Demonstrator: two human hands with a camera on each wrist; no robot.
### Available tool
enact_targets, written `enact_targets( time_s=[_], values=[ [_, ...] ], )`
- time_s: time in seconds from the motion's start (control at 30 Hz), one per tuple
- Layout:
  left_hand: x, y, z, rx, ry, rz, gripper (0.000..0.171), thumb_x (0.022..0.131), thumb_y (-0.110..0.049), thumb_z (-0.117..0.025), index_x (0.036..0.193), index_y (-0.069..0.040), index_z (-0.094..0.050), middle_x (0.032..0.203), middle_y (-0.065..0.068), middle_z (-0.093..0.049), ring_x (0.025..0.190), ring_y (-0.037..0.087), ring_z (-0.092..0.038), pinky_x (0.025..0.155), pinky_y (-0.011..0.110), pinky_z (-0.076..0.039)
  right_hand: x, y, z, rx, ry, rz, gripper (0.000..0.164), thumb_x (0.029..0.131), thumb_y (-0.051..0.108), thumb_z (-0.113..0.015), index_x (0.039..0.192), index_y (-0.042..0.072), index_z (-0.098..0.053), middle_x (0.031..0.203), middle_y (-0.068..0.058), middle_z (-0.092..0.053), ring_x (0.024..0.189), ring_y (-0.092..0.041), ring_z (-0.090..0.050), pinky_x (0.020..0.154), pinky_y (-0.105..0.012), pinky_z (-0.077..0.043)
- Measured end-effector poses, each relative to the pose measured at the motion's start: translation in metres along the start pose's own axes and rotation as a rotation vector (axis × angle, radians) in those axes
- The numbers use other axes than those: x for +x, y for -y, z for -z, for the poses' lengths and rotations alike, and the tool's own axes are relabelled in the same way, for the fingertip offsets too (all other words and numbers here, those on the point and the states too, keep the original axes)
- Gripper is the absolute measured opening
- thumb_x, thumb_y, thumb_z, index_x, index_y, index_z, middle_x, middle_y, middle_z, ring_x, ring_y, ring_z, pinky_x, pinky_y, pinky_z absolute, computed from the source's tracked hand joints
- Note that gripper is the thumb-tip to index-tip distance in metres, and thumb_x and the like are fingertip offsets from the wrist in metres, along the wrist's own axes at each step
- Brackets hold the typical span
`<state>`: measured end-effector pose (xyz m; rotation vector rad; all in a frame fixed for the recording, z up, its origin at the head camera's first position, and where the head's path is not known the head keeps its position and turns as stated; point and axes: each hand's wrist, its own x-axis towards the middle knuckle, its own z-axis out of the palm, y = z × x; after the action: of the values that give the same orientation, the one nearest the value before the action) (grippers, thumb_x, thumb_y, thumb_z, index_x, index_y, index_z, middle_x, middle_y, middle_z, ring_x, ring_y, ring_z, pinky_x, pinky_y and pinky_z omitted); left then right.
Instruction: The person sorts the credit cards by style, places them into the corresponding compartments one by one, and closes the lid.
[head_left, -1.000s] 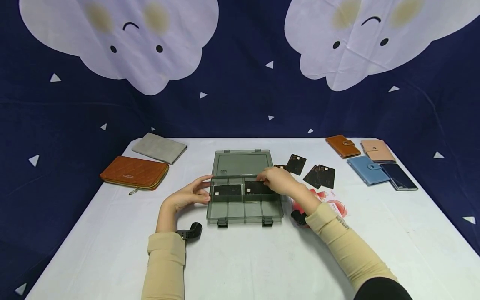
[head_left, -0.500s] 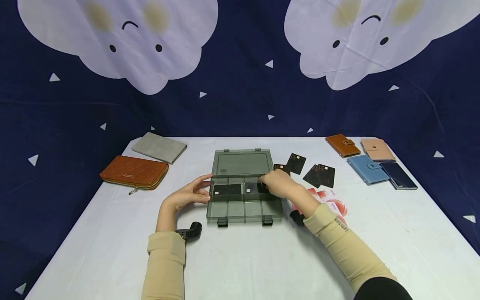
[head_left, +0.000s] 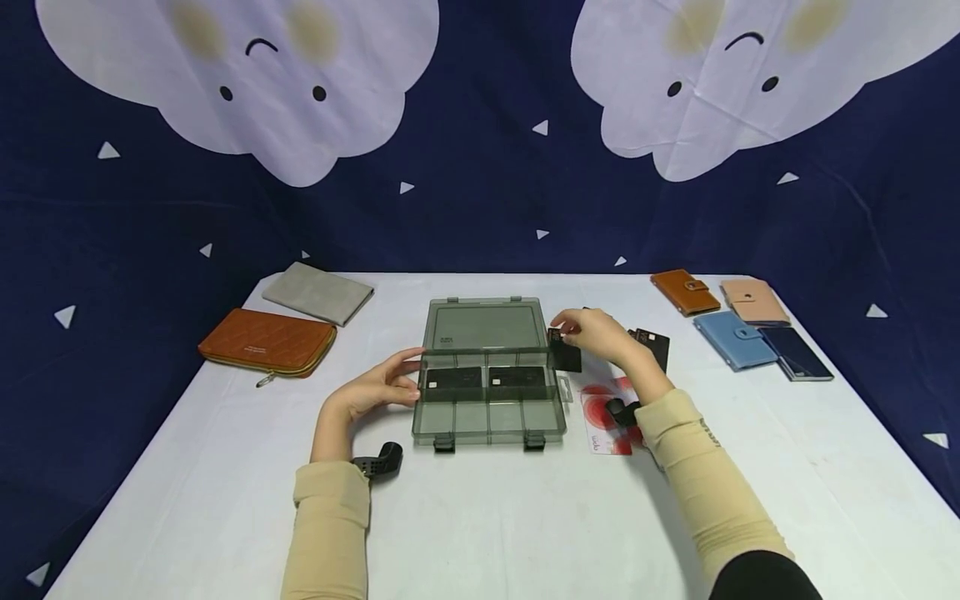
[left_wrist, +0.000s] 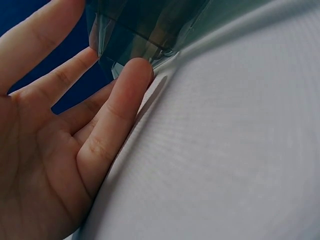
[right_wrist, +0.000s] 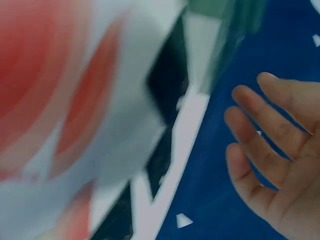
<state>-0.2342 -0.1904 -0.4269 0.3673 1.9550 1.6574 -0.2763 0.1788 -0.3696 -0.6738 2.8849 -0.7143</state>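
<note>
A translucent grey-green compartment box (head_left: pixel 467 417) lies with its lid (head_left: pixel 487 325) laid back. Two black chip cards, a left card (head_left: pixel 454 380) and a right card (head_left: pixel 519 380), lie side by side in its upper compartments. My left hand (head_left: pixel 373 388) touches the box's left side; in the left wrist view, the thumb (left_wrist: pixel 125 95) meets the box wall with the fingers extended. Just right of the box, my right hand (head_left: pixel 597 333) hovers by a loose black card (head_left: pixel 567 357). In the right wrist view, the right hand (right_wrist: pixel 280 145) has relaxed, spread fingers and holds nothing.
More black cards (head_left: pixel 656 348) lie partly behind the right hand. Red-and-white cards (head_left: pixel 606 421) sit under the right wrist. At left are a brown zip wallet (head_left: pixel 268 342) and a grey wallet (head_left: pixel 318 293). Right holds a blue wallet (head_left: pixel 735 340), brown wallet (head_left: pixel 684 292), pink wallet (head_left: pixel 754 302) and dark phone (head_left: pixel 797 353).
My right hand has left the card in the box's upper right compartment and moved right, over the loose black cards. That card now lies fully visible. The left hand stays put.
</note>
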Motion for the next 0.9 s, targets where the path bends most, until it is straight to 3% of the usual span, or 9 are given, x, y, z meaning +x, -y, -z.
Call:
enact_targets(
  time_s=[0.13, 0.27, 0.5, 0.73, 0.9],
  values=[
    [-0.001, -0.001, 0.001, 0.0, -0.002, 0.004, 0.085, 0.08, -0.004, -0.067, 0.148, -0.014, -0.018, 0.15, 0.021, -0.015, 0.096, 0.014, -0.053, 0.087, 0.033, -0.041, 0.002, -0.012, -0.003, -0.053, 0.134, -0.172, 0.062, 0.081, 0.018, -0.07, 0.134, 0.0, -0.044, 0.13, -0.03, -0.041, 0.119, -0.046, -0.038, 0.092, -0.057, -0.036],
    [-0.001, -0.001, 0.001, 0.003, -0.006, 0.004, 0.085, 0.08, -0.005, -0.068, 0.148, -0.014, -0.018, 0.15, 0.021, -0.016, 0.096, 0.014, -0.053, 0.088, 0.033, -0.041, 0.003, -0.02, -0.006, -0.096, 0.215, -0.292, 0.084, 0.075, 0.03, -0.076, 0.141, 0.003, -0.033, 0.137, -0.033, -0.024, 0.124, -0.05, -0.025, 0.093, -0.062, -0.031],
    [-0.001, 0.001, 0.0, -0.004, -0.009, 0.009, 0.085, 0.079, -0.004, -0.068, 0.148, -0.015, -0.019, 0.15, 0.02, -0.016, 0.096, 0.015, -0.053, 0.091, 0.036, -0.039, 0.003, -0.029, -0.01, -0.056, 0.176, -0.292, 0.08, 0.067, 0.029, -0.082, 0.132, 0.002, -0.042, 0.13, -0.031, -0.03, 0.117, -0.048, -0.031, 0.09, -0.059, -0.033],
    [-0.001, 0.001, 0.0, 0.001, -0.009, 0.01, 0.085, 0.08, -0.005, -0.068, 0.148, -0.015, -0.019, 0.15, 0.02, -0.015, 0.097, 0.015, -0.053, 0.092, 0.037, -0.038, 0.001, -0.031, -0.007, -0.063, 0.1, -0.347, 0.082, 0.063, 0.029, -0.085, 0.124, 0.003, -0.037, 0.121, -0.028, -0.04, 0.109, -0.047, -0.039, 0.085, -0.057, -0.035],
    [-0.001, 0.001, 0.0, 0.006, -0.008, 0.007, 0.085, 0.08, -0.005, -0.068, 0.148, -0.015, -0.018, 0.15, 0.02, -0.015, 0.097, 0.015, -0.053, 0.091, 0.036, -0.039, 0.001, -0.034, -0.007, 0.084, 0.037, -0.369, 0.075, 0.067, 0.015, -0.081, 0.119, 0.001, -0.029, 0.113, -0.03, -0.049, 0.099, -0.043, -0.047, 0.082, -0.05, -0.039]
  ],
)
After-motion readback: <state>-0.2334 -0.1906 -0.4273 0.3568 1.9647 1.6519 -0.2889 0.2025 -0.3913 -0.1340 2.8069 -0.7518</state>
